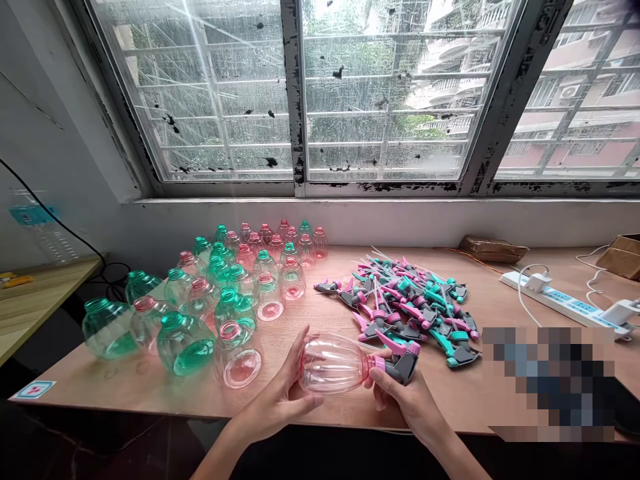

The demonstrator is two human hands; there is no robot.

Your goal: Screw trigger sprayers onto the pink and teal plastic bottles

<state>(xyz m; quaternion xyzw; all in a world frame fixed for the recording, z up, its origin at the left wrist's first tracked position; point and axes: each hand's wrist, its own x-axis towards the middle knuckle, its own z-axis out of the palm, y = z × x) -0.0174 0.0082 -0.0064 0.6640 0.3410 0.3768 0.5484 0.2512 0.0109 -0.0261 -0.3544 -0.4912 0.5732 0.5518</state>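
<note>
A clear pink plastic bottle (pixel 334 364) lies sideways between my hands, low over the table's front edge. My left hand (pixel 284 393) is wrapped round its base end. My right hand (pixel 406 401) is closed around the neck, where a pink and grey trigger sprayer head (pixel 400 360) sits on the bottle. A pile of pink, teal and grey sprayer heads (pixel 407 299) lies just behind my right hand. Several open pink and green bottles (pixel 225 293) stand grouped to the left.
The wooden table (pixel 150 387) runs under a window sill. A white power strip (pixel 563 300) with plugs and cables lies at the right, cardboard pieces (pixel 493 248) behind it. A blurred patch covers the right front. Another table (pixel 35 293) stands at far left.
</note>
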